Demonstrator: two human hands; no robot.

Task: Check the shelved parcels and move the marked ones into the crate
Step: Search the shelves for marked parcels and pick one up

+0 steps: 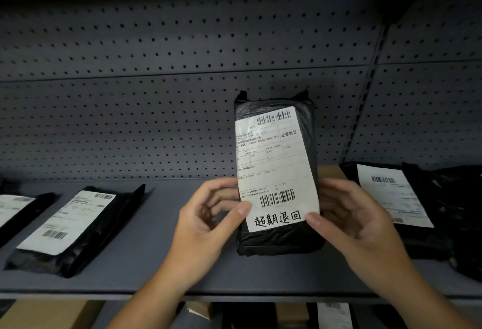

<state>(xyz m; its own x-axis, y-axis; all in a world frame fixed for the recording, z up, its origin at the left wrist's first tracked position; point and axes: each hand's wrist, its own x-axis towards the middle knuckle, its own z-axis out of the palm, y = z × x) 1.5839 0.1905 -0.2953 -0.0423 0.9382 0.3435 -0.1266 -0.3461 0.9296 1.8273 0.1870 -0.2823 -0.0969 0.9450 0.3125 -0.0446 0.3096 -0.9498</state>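
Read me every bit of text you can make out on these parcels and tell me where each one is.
"超期退回": handwritten at the foot of the label on the black parcel held up in both hands.
"业务类型": printed near that label's upper right.
"0755": part of a printed number line there; the rest is unsure.
Other print and barcodes there: too small.
Labels on the shelved parcels: too blurred.

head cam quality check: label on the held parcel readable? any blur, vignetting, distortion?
Head view: dim overall, corners fall to near black. The held parcel is sharp, its label's handwritten mark legible between left hand and right hand. The left shelf parcel is softer, its print unreadable. Wide-angle bowing shows in the pegboard lines.
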